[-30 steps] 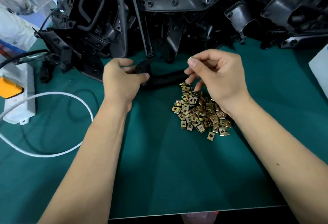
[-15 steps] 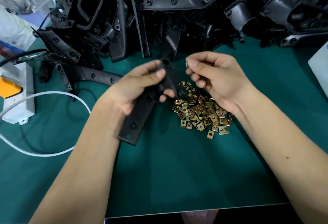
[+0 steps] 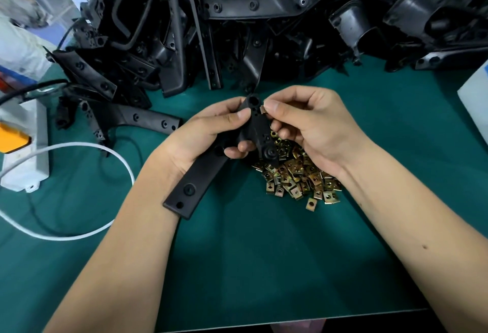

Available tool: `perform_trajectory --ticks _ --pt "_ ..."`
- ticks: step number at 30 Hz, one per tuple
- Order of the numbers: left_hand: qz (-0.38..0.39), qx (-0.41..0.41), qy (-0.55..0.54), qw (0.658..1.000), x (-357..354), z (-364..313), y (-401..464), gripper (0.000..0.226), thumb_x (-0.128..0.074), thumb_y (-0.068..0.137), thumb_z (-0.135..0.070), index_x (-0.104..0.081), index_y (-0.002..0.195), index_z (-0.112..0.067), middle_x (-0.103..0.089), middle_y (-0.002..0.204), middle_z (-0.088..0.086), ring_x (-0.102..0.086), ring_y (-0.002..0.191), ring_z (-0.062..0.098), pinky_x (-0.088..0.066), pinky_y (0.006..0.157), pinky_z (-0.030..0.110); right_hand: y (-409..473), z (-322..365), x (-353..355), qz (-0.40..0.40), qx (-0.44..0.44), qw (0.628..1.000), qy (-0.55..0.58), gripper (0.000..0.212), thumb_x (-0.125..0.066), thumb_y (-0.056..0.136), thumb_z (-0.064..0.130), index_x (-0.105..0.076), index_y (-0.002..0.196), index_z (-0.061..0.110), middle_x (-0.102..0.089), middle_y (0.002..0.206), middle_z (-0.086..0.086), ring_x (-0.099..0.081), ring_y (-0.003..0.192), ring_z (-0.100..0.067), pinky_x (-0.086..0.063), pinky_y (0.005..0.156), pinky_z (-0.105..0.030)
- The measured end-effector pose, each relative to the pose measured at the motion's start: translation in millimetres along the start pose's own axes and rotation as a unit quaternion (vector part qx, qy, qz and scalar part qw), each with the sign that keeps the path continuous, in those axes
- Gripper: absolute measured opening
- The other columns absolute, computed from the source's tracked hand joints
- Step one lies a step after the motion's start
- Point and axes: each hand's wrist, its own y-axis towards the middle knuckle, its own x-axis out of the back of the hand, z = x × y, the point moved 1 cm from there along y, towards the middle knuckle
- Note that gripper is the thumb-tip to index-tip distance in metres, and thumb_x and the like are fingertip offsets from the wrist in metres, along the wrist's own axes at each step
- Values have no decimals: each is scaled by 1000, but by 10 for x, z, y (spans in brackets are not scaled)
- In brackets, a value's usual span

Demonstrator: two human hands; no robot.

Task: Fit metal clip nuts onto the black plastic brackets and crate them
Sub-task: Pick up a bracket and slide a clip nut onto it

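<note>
My left hand (image 3: 208, 132) grips a long black plastic bracket (image 3: 196, 182) above the green mat, its flat strap end pointing down toward my left forearm. At the bracket's upper end my right hand (image 3: 311, 124) pinches a small metal clip nut (image 3: 262, 109) between thumb and forefinger and holds it against the bracket's edge. A heap of brass-coloured clip nuts (image 3: 295, 174) lies on the mat just under my right hand.
A big pile of black brackets (image 3: 264, 24) fills the back of the green mat (image 3: 264, 266). One loose bracket (image 3: 142, 119) lies left of my hands. A white power strip (image 3: 26, 148) and a white cable (image 3: 79, 235) sit at the left, a white box (image 3: 475, 111) at the right edge.
My left hand pulled a bracket out of the pile and lifted it toward me. My right hand brought its clip nut up against the bracket's upper end.
</note>
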Motion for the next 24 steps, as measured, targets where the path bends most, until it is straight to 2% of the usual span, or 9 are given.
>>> perform_trajectory --ticks 4,10,15,17,21,24 --pt "-3 0 5 1000 -4 -1 12 31 -42 103 -10 -45 133 -1 -56 95 15 -47 61 14 -27 48 21 6 -7 22 -16 -1 1000 11 10 -72 91 0 -75 86 8 -70 75 -5 -62 62 -8 -50 55 -18" --pt "11 15 19 1000 -10 9 12 24 -43 104 -9 -46 127 -1 -54 96 17 -49 61 14 -30 46 18 -3 -17 13 8 -4 1000 -12 7 -76 86 1 -73 86 7 -67 68 -2 -60 58 -9 -48 52 -17" --pt "19 37 28 999 -76 26 45 25 -46 106 -10 -44 129 -3 -47 105 26 -50 58 15 -34 45 17 -7 23 72 37 -28 999 8 27 -78 80 7 -59 99 13 -58 62 5 -53 50 -9 -38 46 -18" --pt "16 30 32 999 -85 38 36 23 -47 105 -11 -45 127 -3 -45 107 27 -51 58 15 -34 45 18 -4 35 88 42 -27 999 0 28 -77 82 5 -58 101 12 -57 62 5 -53 50 -9 -37 45 -18" --pt "-2 2 55 998 -50 10 8 8 -50 103 -9 -49 108 -3 -52 89 21 -52 57 15 -34 44 18 -2 41 44 32 11 998 -56 27 -77 88 6 -58 108 6 -64 67 -1 -57 50 -14 -37 43 -21" --pt "-42 -13 13 999 4 -22 -3 23 -48 103 -9 -50 121 6 -55 85 15 -51 57 13 -31 44 16 27 62 66 5 27 997 -66 20 -74 93 17 -62 105 6 -74 79 -7 -61 53 -18 -39 42 -24"
